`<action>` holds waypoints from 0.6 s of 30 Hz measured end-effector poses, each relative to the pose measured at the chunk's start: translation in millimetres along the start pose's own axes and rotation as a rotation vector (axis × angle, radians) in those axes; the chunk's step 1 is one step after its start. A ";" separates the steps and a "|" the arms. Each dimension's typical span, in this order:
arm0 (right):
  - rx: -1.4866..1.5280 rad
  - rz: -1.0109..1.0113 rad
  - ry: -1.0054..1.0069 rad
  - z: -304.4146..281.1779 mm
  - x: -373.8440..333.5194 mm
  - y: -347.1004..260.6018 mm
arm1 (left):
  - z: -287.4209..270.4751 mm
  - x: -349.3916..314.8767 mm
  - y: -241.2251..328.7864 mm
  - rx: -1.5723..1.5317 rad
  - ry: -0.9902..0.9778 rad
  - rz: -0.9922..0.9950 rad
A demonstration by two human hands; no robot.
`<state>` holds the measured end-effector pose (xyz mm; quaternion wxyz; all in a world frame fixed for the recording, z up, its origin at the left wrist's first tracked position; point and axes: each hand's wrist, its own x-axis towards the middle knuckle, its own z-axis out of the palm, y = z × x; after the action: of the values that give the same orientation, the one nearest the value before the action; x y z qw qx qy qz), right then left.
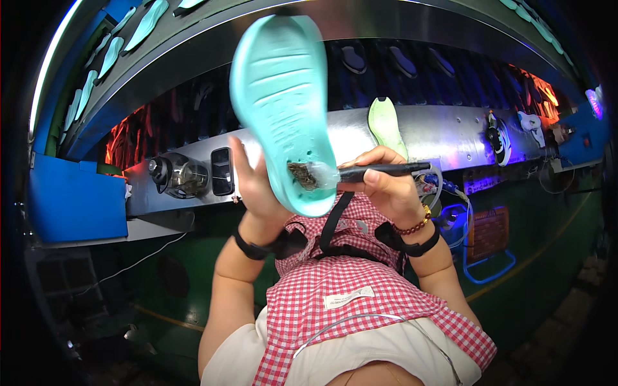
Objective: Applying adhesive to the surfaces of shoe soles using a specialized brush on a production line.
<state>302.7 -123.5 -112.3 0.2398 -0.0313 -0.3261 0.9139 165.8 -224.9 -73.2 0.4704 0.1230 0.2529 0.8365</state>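
Note:
A turquoise shoe sole (280, 96) stands tilted up in front of me, its hollow inner face showing grooves and small holes. My left hand (261, 193) holds it from behind at the lower end; most of the fingers are hidden by the sole. In my right hand (389, 190) is a brush (380, 172) with a black handle, gripped between thumb and fingers. A clear hose runs from the handle's end. The dark, wet-looking bristles (302, 175) rest on the inner face near the lower end.
A metal bench (347, 132) carries a light green sole (385, 125), a glass jug (179, 175), a black phone-like object (222, 172) and a dark sneaker (498, 138). Soles lie on the upper conveyor (161, 48). Shoes fill the dark rack behind. A blue-framed stand (487, 273) is at right.

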 end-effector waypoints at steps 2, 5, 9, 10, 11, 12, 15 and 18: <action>-0.108 -0.017 0.019 2.6 -2.0 1.0 | -15.8 -3.3 -16.7 -0.064 -0.117 -0.046; -0.704 0.055 -0.068 13.5 -14.3 -16.9 | -57.0 5.7 -16.2 -0.037 -0.299 -0.178; -0.681 0.063 -0.201 12.7 -12.4 -37.1 | -43.2 4.5 -9.6 0.055 -0.154 -0.244; -0.788 -0.028 -0.203 12.0 -10.7 -36.1 | -39.9 6.2 -8.2 0.051 -0.157 -0.249; -0.895 -0.119 -0.204 11.5 -8.3 -34.5 | -37.7 8.9 -5.8 0.071 -0.219 -0.290; -0.969 -0.120 -0.338 11.8 -6.7 -33.8 | -37.9 10.1 -2.9 0.094 -0.276 -0.324; -0.990 -0.116 -0.568 13.3 -5.6 -43.8 | -46.7 13.2 2.1 0.038 -0.372 -0.518; -1.005 -0.124 -0.542 15.9 -4.8 -58.7 | -29.0 9.5 12.1 0.236 -0.279 -0.595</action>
<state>328.0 -95.5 -64.4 0.1567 0.1131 -0.7714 0.6063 139.1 -230.9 -91.4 0.7062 0.2106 0.3058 0.6029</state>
